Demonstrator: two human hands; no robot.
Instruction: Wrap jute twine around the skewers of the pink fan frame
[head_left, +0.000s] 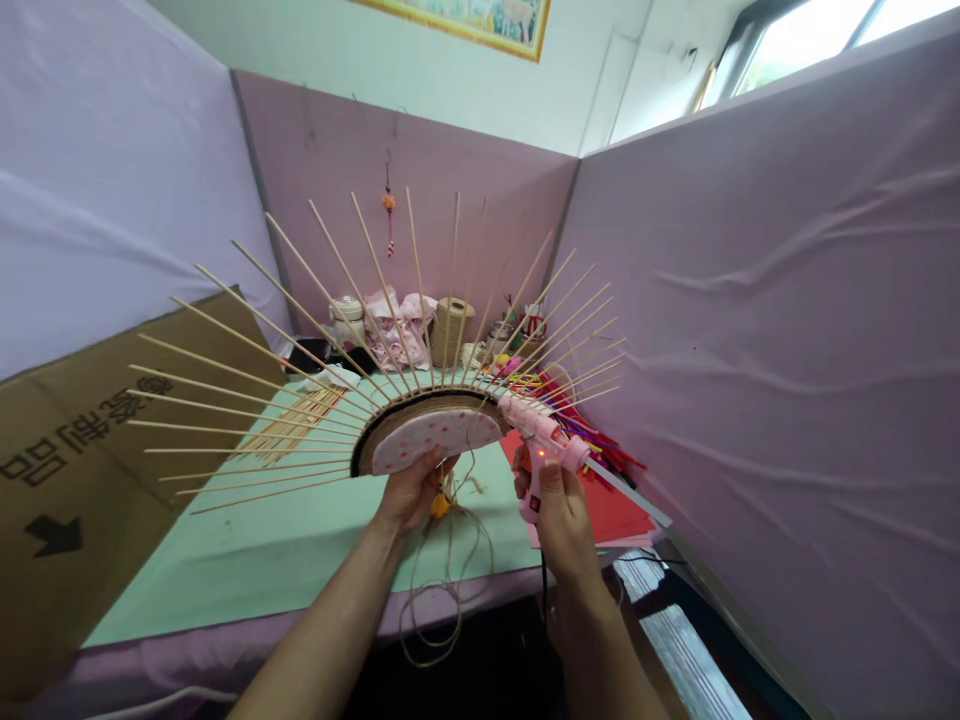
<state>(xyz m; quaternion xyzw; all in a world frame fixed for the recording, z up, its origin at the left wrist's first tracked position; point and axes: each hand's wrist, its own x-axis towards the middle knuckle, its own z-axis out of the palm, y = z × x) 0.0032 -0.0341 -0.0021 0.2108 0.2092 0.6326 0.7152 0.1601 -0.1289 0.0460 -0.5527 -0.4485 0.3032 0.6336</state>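
My left hand (414, 490) grips the lower edge of a half-round craft piece (435, 440) with a pink-spotted white panel and a brown rim. Thin wooden sticks (315, 290) fan out from its curved edge like rays. My right hand (562, 510) is wrapped round the handle of a pink hot glue gun (538, 425), its red light lit. The gun's tip is close to the right end of the rim; whether it touches I cannot tell. A long glue stick (628, 492) juts from its rear. Loose twine (450, 590) and a small orange ornament (440, 503) hang below my left hand.
Loose wooden sticks (300, 425) lie on the green tabletop (285, 540) at left, by a large cardboard sheet (150, 430). Red paper sheets (607, 505) and colourful pipe cleaners (600, 435) lie at right. A twine spool (451, 330) and a lidded jar (347, 320) stand at the back.
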